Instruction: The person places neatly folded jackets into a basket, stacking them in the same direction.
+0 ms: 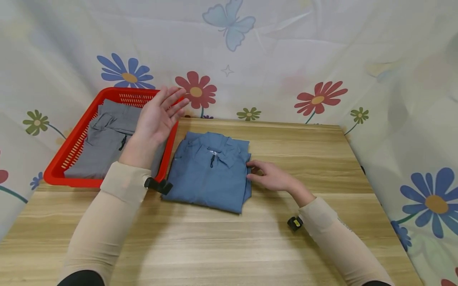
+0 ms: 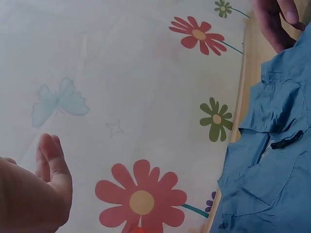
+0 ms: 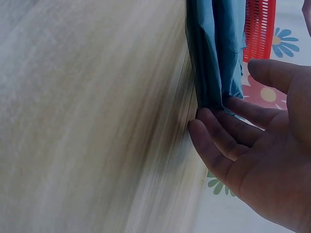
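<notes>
A folded blue jacket (image 1: pixel 211 178) with a collar and a short black zip pull lies on the wooden table. At its right edge is my right hand (image 1: pixel 270 174), fingertips right at the folded layers. In the right wrist view the fingers (image 3: pixel 223 141) reach to the lower edge of the cloth, the thumb held apart from it. My left hand (image 1: pixel 155 119) is raised over the red basket (image 1: pixel 73 182), palm showing and fingers extended, holding nothing. Inside the basket lies a folded grey garment (image 1: pixel 103 147) with a dark zip pull, partly hidden by the left hand and forearm.
The wooden table (image 1: pixel 304 147) backs onto a white flower-print cloth (image 1: pixel 272 59), which also rises along both sides. The basket stands at the back left, close beside the blue jacket.
</notes>
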The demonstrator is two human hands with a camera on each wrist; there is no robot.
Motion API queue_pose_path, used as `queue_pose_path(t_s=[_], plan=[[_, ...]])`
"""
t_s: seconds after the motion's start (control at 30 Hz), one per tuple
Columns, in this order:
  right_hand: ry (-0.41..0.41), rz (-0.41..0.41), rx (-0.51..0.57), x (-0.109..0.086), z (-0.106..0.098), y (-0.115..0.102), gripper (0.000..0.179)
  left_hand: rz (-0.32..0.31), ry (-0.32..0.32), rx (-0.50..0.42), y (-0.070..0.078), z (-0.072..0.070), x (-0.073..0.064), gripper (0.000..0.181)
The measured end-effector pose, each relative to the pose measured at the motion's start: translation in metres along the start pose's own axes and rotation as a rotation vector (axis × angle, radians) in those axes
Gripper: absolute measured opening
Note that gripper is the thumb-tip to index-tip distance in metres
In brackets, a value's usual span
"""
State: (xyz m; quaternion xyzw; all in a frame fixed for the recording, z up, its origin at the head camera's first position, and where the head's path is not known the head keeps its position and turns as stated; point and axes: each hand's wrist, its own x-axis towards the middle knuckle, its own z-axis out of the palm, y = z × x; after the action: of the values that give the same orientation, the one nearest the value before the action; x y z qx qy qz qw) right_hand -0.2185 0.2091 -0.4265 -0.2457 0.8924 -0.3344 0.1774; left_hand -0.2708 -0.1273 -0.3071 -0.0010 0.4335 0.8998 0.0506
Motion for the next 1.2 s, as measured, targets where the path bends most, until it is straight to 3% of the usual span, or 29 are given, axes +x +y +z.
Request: queue_pose_path(t_s=[0.67, 0.83, 1.0, 1.2], plan=[[-0.010, -0.006, -0.005, 0.002, 0.002, 0.003, 0.046, -0.044, 0.121, -0.002, -0.003, -0.017, 0.002, 0.044], [-0.002, -0.006, 0.000, 0.002, 0.002, 0.003, 0.046, -0.073, 0.087, 0.103, -0.012, -0.022, 0.003, 0.050], [0.015, 0.003, -0.011, 0.004, 0.003, 0.002, 0.044, -0.144, 0.028, 0.211, -0.026, -0.024, 0.005, 0.048], [0.035, 0.024, -0.007, 0.006, 0.004, -0.002, 0.046, -0.203, -0.046, 0.404, -0.037, -0.021, 0.004, 0.047]])
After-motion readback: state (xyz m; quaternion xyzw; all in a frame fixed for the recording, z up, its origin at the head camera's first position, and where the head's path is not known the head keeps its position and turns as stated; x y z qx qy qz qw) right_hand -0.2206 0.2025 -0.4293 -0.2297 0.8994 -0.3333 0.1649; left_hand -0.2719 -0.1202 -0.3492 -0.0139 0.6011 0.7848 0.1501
